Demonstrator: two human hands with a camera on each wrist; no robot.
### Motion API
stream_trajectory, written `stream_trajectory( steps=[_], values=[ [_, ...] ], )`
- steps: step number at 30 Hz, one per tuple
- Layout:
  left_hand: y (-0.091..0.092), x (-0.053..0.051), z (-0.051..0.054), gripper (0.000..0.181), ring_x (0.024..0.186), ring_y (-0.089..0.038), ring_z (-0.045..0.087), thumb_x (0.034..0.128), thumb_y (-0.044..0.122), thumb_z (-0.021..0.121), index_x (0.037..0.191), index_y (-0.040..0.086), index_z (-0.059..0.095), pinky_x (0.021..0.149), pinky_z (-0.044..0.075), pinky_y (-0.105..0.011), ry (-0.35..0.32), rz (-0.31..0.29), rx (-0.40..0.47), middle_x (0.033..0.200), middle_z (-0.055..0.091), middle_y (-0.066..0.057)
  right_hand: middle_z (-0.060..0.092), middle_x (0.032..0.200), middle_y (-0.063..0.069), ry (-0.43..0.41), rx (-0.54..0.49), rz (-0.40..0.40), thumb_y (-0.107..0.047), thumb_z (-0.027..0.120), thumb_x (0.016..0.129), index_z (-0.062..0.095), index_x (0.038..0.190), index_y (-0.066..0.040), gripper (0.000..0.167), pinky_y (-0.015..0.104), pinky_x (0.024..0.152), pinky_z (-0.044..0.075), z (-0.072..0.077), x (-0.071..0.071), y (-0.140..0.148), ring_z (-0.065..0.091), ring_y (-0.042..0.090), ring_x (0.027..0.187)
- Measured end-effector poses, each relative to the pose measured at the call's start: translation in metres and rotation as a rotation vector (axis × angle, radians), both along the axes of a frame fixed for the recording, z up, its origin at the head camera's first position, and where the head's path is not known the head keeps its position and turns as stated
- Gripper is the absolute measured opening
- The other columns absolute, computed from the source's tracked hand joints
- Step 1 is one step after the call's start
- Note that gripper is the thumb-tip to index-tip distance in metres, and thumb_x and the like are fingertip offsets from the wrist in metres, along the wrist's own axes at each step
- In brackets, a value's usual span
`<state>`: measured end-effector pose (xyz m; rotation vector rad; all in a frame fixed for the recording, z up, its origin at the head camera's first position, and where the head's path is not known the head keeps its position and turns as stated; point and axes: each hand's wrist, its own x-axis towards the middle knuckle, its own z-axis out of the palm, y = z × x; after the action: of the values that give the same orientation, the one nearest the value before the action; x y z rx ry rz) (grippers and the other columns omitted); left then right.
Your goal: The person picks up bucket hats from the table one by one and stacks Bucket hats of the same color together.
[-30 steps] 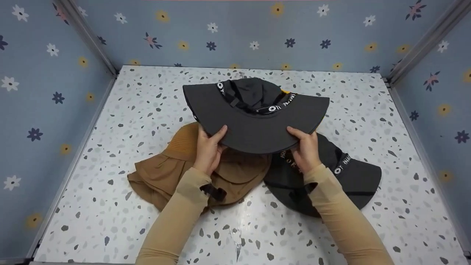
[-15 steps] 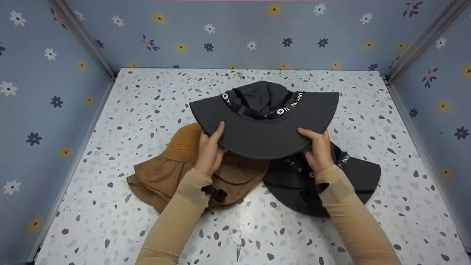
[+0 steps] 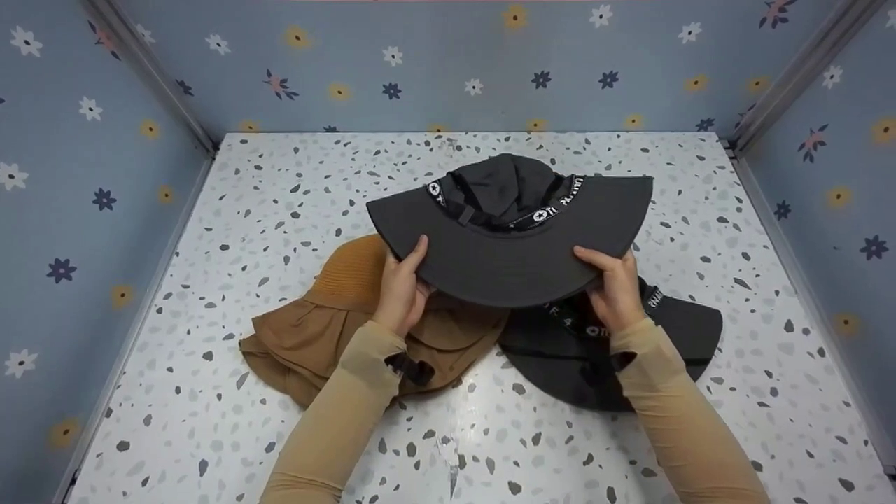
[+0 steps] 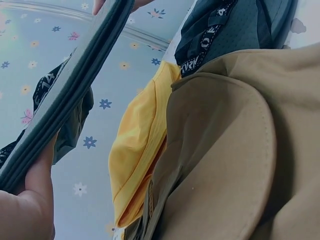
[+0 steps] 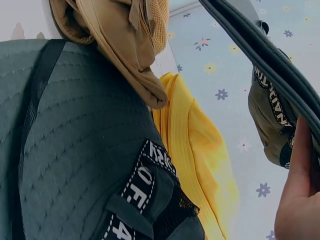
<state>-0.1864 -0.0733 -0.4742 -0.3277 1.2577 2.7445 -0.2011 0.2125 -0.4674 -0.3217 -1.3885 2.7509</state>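
Observation:
A dark grey wide-brimmed hat (image 3: 504,262) with a white-lettered band is held up by its brim, its crown toward the back. My left hand (image 3: 402,290) pinches the brim's near left edge, thumb on top. At the near right edge, my right hand (image 3: 616,287) grips it the same way. Below the left hand lies a brown hat (image 3: 308,322) with an orange-tan woven crown. Under the right hand rests another dark hat (image 3: 682,336) with a lettered band. Both wrist views show the raised brim edge-on. A yellow hat (image 4: 142,145) shows there, but the head view hides it.
The speckled white tabletop (image 3: 448,455) is enclosed by a flowered blue back wall (image 3: 448,63) and two side walls, with grey metal posts at the back corners. The brown and dark hats lie close together, meeting near the middle.
The held hat has shifted right and slightly nearer, both hands keeping their grip. A bit of yellow seen behind it earlier is now covered. The brown and dark hats below stay put.

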Motion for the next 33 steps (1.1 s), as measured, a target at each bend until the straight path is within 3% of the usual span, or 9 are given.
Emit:
stream_trajectory(
  steps=[7, 13, 20, 25, 29, 33],
  values=[
    [0.003, 0.001, 0.0, 0.065, 0.121, -0.027, 0.059, 0.1035, 0.019, 0.053, 0.157, 0.031, 0.019, 0.093, 0.054, -0.04, -0.005, 0.007, 0.004, 0.147, 0.047, -0.011, 0.067, 0.104, 0.007, 0.007, 0.013, -0.014, 0.017, 0.058, 0.088, 0.052, 0.123, -0.004, 0.042, 0.032, 0.082, 0.059, 0.001, 0.0, 0.011, 0.071, 0.02, 0.088],
    [0.004, 0.001, -0.001, 0.063, 0.134, -0.03, 0.05, 0.1034, 0.019, 0.052, 0.158, 0.025, 0.021, 0.108, 0.045, -0.043, -0.005, 0.0, -0.009, 0.151, 0.044, -0.012, 0.067, 0.108, 0.006, 0.006, 0.023, -0.023, 0.005, 0.061, 0.093, 0.05, 0.128, -0.005, 0.038, 0.028, 0.085, 0.058, 0.003, 0.0, 0.023, 0.07, 0.017, 0.093],
    [0.007, -0.001, 0.0, 0.05, 0.13, -0.031, 0.053, 0.1038, 0.024, 0.05, 0.149, 0.007, 0.037, 0.106, 0.045, -0.043, -0.034, -0.035, -0.042, 0.146, 0.048, -0.019, 0.061, 0.124, 0.0, -0.042, -0.029, -0.04, -0.016, 0.065, 0.097, 0.036, 0.149, -0.016, 0.059, 0.023, 0.094, 0.053, 0.01, 0.002, 0.045, 0.065, 0.011, 0.105],
    [0.013, 0.0, 0.0, 0.049, 0.127, -0.031, 0.054, 0.1046, 0.029, 0.047, 0.143, -0.001, 0.044, 0.104, 0.046, -0.046, -0.03, -0.128, -0.046, 0.143, 0.05, -0.022, 0.056, 0.131, -0.004, -0.094, 0.003, -0.064, -0.029, 0.066, 0.096, 0.029, 0.154, -0.022, 0.069, 0.021, 0.095, 0.052, 0.017, 0.006, 0.069, 0.063, 0.008, 0.108],
    [0.022, 0.005, -0.002, 0.053, 0.126, -0.028, 0.055, 0.105, 0.034, 0.044, 0.146, 0.002, 0.042, 0.104, 0.046, -0.046, -0.018, -0.236, -0.056, 0.146, 0.049, -0.02, 0.058, 0.128, -0.006, -0.103, 0.001, -0.077, -0.027, 0.066, 0.096, 0.029, 0.155, -0.023, 0.07, 0.02, 0.093, 0.052, 0.017, 0.012, 0.091, 0.063, 0.007, 0.107],
    [0.032, 0.01, -0.005, 0.051, 0.11, -0.022, 0.063, 0.1056, 0.035, 0.043, 0.148, 0.007, 0.039, 0.094, 0.05, -0.038, -0.021, -0.274, -0.083, 0.133, 0.061, -0.014, 0.065, 0.119, -0.006, -0.109, -0.059, -0.118, -0.015, 0.067, 0.095, 0.047, 0.142, -0.017, 0.05, 0.021, 0.089, 0.053, 0.015, 0.02, 0.113, 0.065, 0.009, 0.103]
  ],
)
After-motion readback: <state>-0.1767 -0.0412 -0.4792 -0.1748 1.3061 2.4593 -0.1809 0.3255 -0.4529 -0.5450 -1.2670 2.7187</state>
